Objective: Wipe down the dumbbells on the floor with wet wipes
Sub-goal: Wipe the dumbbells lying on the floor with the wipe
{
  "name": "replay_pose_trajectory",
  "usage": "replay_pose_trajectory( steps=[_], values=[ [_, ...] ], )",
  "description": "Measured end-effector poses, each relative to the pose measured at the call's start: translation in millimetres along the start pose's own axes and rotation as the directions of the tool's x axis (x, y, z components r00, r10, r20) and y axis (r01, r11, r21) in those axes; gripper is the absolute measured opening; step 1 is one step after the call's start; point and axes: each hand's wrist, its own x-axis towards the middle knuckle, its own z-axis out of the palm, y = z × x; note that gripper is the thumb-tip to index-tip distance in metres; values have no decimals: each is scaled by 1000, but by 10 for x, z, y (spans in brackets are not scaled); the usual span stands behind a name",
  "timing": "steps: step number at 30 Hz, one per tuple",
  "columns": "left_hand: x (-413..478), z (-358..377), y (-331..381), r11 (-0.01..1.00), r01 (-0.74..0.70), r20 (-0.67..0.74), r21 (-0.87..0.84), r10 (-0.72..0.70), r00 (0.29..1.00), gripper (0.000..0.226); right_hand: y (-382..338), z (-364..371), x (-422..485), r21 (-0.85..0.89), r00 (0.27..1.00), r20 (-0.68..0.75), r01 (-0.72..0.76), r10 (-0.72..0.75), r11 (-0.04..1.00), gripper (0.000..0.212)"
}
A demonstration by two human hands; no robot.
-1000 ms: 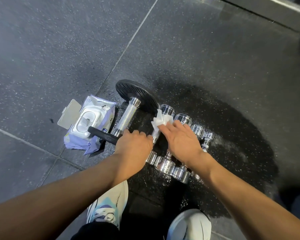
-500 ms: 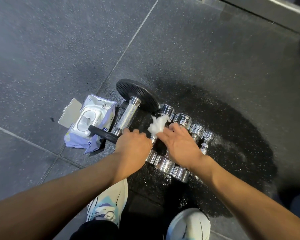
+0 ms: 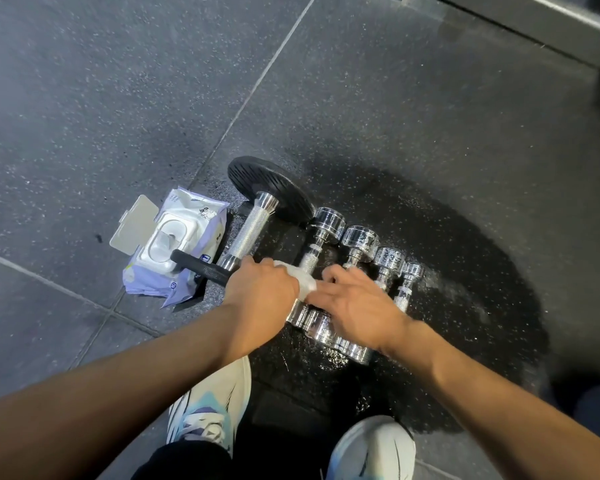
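Wipes pack [image 3: 177, 251] far left on the floor [image 3: 84, 98], lid [image 3: 134, 225] flipped open. The big dumbbell [image 3: 252, 233] lies just right of it, with its near black plate edge resting over the pack.

Left hand [image 3: 260, 289]: fist curled, knuckles up, at the near end of the big dumbbell's handle. Can't tell what's inside the fist; the fingers are hidden.

Wipe [image 3: 302, 282]: bunched between the two hands, against the left knuckles and over the handle of the first chrome dumbbell.

Chrome dumbbells [image 3: 359, 239]: four in a row, side by side, touching or nearly so. Far heads show; the near ends are partly under the hands.

Right hand [image 3: 357, 306]: palm down, fingers spread and nearly straight across the chrome handles, thumb side on the wipe. Pressing, not wrapped round anything I can see.

Wet patch [image 3: 465, 271] spreads on the floor under and right of the row. Shoes [image 3: 208, 407] at the bottom edge.
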Motion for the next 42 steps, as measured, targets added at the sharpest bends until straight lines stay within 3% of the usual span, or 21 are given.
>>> replay_pose_trajectory(
  steps=[4,6,8,11,14,16,18,20,25,27,29,32,39,42],
  values=[
    [-21,19,-6,1000,1,-32,-3,-1,999,41,139,-96,114,-138,971,-79,-235,226,962,49],
    [-28,24,-6,1000,-1,-49,-8,1,999,39,102,-72,147,-126,958,-105,-279,267,952,45],
    [-20,21,-5,1000,-4,-54,-7,4,999,39,6,-23,109,-45,962,-128,-246,239,968,38],
    [6,35,-2,1000,-3,-40,3,3,999,40,-63,110,16,61,994,-93,-45,50,997,31],
    [24,40,-2,1000,-1,-24,-10,1,1000,41,18,115,23,8,995,-100,5,-4,1000,46],
    [28,37,-1,1000,0,-18,-12,0,1000,41,91,57,81,-39,984,-142,-115,108,993,59],
    [17,36,-3,1000,2,-33,2,-2,999,40,135,10,155,-69,959,-156,-247,235,966,57],
    [4,44,-2,1000,-2,-52,14,3,999,39,125,24,194,-51,949,-171,-278,266,959,52],
    [22,46,-2,1000,-20,-42,9,20,999,38,-3,161,109,96,984,-174,-9,26,995,27],
    [15,58,-3,1000,-24,-59,-6,24,998,36,-11,141,142,136,975,-223,35,-4,990,18],
    [-1,75,-2,1000,-29,-100,-2,28,995,36,-19,57,247,134,953,-297,-26,65,991,15],
    [-21,82,-9,999,-37,-119,17,39,992,37,-68,-126,446,80,911,-329,-235,248,969,23],
    [25,92,-9,999,-44,-73,12,45,996,40,-117,-134,636,88,792,-161,-582,589,808,34],
    [37,95,-6,999,-44,-74,19,45,996,40,-267,-95,620,96,750,-33,-655,660,749,42]
  ],
)
